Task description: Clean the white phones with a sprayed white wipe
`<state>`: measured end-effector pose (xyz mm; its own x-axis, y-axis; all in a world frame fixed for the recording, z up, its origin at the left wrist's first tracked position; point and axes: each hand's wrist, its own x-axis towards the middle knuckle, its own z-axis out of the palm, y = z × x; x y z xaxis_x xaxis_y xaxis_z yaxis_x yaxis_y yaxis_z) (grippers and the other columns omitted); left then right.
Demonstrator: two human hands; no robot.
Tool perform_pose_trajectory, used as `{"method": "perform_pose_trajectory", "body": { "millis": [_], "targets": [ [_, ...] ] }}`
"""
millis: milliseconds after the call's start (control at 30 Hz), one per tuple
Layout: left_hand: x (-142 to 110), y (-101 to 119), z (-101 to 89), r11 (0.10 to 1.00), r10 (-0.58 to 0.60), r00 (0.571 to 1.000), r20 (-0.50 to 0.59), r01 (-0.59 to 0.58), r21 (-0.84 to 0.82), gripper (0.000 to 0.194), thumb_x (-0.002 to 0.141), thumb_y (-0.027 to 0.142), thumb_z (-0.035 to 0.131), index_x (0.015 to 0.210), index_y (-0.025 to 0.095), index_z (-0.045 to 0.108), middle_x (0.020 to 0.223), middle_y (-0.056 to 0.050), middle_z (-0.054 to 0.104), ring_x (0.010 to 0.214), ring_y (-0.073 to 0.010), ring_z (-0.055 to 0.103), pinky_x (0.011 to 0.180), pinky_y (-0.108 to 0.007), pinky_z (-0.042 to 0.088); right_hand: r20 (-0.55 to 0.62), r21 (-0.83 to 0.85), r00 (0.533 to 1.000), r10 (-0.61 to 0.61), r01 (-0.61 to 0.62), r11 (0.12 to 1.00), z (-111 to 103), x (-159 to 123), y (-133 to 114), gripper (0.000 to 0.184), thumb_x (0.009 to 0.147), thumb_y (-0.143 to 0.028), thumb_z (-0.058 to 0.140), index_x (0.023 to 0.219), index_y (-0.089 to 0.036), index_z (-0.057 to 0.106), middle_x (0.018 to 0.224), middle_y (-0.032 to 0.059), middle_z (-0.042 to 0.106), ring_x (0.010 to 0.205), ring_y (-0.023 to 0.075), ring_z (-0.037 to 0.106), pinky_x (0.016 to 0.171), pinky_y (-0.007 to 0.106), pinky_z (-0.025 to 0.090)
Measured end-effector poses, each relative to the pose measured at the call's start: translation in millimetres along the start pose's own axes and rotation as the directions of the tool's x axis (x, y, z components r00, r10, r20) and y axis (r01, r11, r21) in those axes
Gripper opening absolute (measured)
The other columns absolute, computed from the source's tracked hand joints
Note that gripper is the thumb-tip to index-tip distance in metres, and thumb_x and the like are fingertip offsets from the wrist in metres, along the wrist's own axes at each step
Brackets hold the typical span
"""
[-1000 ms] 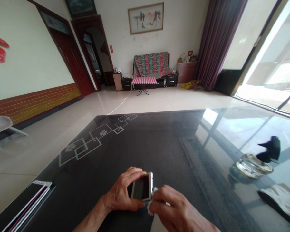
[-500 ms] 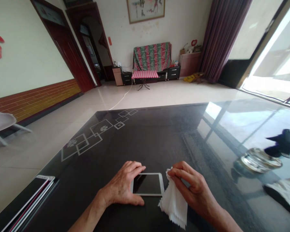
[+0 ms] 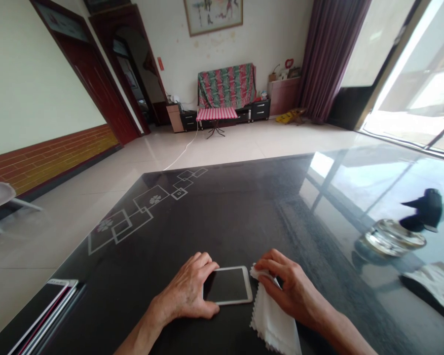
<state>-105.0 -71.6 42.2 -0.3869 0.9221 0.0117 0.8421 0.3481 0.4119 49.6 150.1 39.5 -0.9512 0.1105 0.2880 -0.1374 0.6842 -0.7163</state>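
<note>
A white-framed smartphone [image 3: 228,285] with a dark screen lies flat on the black table [image 3: 214,212]. My left hand [image 3: 190,288] grips its left end, thumb at the near edge and fingers at the far edge, covering that end. Just off the phone's right end, my right hand [image 3: 286,281] pinches a white cloth [image 3: 276,318] with zigzag edges between thumb and fingers. The cloth hangs down beside the phone toward the table's near side.
At the left edge sits a stack of several phone-like devices [image 3: 40,315]. On the right are a clear spray bottle [image 3: 394,239] with a black trigger head and a crumpled grey-white cloth [image 3: 434,286]. A white chair [image 3: 0,195] stands beyond the table's left side.
My right hand has shifted slightly, and the white cloth is now bunched more under its fingers. My left hand stays on the phone. The whole view has tilted a little.
</note>
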Motion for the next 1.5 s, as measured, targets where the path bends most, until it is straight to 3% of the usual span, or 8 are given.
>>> {"method": "perform_pose_trajectory", "body": {
  "millis": [133, 267, 400, 500, 633, 800, 1100, 1500],
  "targets": [
    [-2.0, -3.7, -1.5, 0.997, -0.024, 0.998, -0.05, 0.02, -0.08, 0.053, 0.048, 0.02, 0.073, 0.099, 0.019, 0.058, 0.094, -0.003, 0.053, 0.087, -0.0221, 0.049, 0.08, -0.035, 0.046, 0.045, -0.023, 0.997, 0.067, -0.066, 0.998, 0.3, -2.5, 5.5, 0.018, 0.093, -0.022, 0.047, 0.094, -0.021, 0.065, 0.093, 0.0047, 0.058, 0.08, 0.0142, 0.06, 0.074, 0.027, 0.048],
    [-2.7, -10.8, -10.5, 0.954, -0.03, 0.994, -0.105, -0.003, -0.301, 0.056, 0.051, 0.015, 0.069, 0.105, 0.022, 0.059, 0.1, -0.003, 0.054, 0.092, -0.0222, 0.052, 0.083, -0.034, 0.045, 0.04, -0.047, 0.994, 0.106, -0.104, 0.993, 4.3, -3.7, 10.0, 0.017, 0.093, -0.023, 0.047, 0.094, -0.021, 0.064, 0.096, 0.0047, 0.056, 0.08, 0.0141, 0.06, 0.075, 0.027, 0.047],
    [-1.5, -15.9, -6.6, 0.776, -0.021, 0.979, -0.2, -0.111, -0.621, 0.058, 0.057, 0.02, 0.066, 0.114, 0.022, 0.057, 0.108, -0.004, 0.053, 0.101, -0.0239, 0.053, 0.091, -0.036, 0.043, 0.013, -0.026, 0.995, 0.097, -0.096, 0.995, 7.7, -3.4, 13.1, 0.023, 0.096, -0.025, 0.043, 0.085, -0.022, 0.064, 0.088, 0.0029, 0.056, 0.075, 0.013, 0.059, 0.071, 0.026, 0.047],
    [0.0, -15.6, 4.0, 0.695, -0.024, 0.975, -0.219, -0.141, -0.705, 0.063, 0.056, 0.021, 0.07, 0.117, 0.02, 0.057, 0.113, -0.006, 0.052, 0.105, -0.0257, 0.052, 0.094, -0.037, 0.042, -0.076, 0.032, 0.996, 0.047, -0.045, 0.998, 5.2, -1.7, 8.5, 0.021, 0.096, -0.026, 0.046, 0.086, -0.022, 0.064, 0.087, 0.0024, 0.057, 0.075, 0.0126, 0.059, 0.071, 0.024, 0.047],
    [3.5, -9.1, 9.4, 0.719, -0.011, 0.978, -0.21, -0.138, -0.681, 0.065, 0.052, 0.014, 0.072, 0.115, 0.02, 0.058, 0.111, -0.005, 0.054, 0.104, -0.0253, 0.054, 0.093, -0.036, 0.044, -0.221, 0.114, 0.974, -0.047, 0.073, 0.991, -4.9, 5.6, -12.3, 0.014, 0.094, -0.024, 0.05, 0.09, -0.022, 0.063, 0.089, 0.0025, 0.058, 0.078, 0.0126, 0.06, 0.07, 0.022, 0.047],
    [6.1, -4.6, 5.8, 0.798, 0.011, 0.977, -0.213, -0.137, -0.587, 0.064, 0.051, 0.016, 0.078, 0.112, 0.02, 0.059, 0.107, -0.005, 0.056, 0.099, -0.0241, 0.055, 0.087, -0.034, 0.046, -0.214, 0.123, 0.967, -0.138, 0.166, 0.978, -13.5, 17.6, -35.7, 0.013, 0.093, -0.02, 0.051, 0.091, -0.022, 0.064, 0.089, 0.0025, 0.057, 0.078, 0.0119, 0.06, 0.07, 0.021, 0.047],
    [6.0, -11.1, 14.4, 0.856, 0.077, 0.966, -0.248, -0.191, -0.48, 0.074, 0.049, 0.015, 0.08, 0.119, 0.022, 0.055, 0.112, -0.005, 0.057, 0.099, -0.023, 0.057, 0.087, -0.034, 0.048, -0.157, 0.067, 0.973, -0.167, 0.179, 0.982, -3.8, 36.9, -29.6, 0.017, 0.094, -0.02, 0.05, 0.094, -0.021, 0.067, 0.088, 0.0029, 0.056, 0.078, 0.0117, 0.059, 0.07, 0.021, 0.047],
    [3.7, -16.8, 11.8, 0.879, 0.073, 0.971, -0.227, -0.171, -0.446, 0.079, 0.054, 0.041, 0.086, 0.124, 0.024, 0.056, 0.117, -0.006, 0.061, 0.103, -0.0243, 0.06, 0.092, -0.035, 0.048, -0.119, -0.016, 0.966, -0.228, 0.227, 0.974, -5.4, 37.5, -34.1, 0.02, 0.095, -0.017, 0.046, 0.097, -0.022, 0.066, 0.091, 0.0033, 0.057, 0.077, 0.0106, 0.059, 0.069, 0.02, 0.048]
  ]
}}
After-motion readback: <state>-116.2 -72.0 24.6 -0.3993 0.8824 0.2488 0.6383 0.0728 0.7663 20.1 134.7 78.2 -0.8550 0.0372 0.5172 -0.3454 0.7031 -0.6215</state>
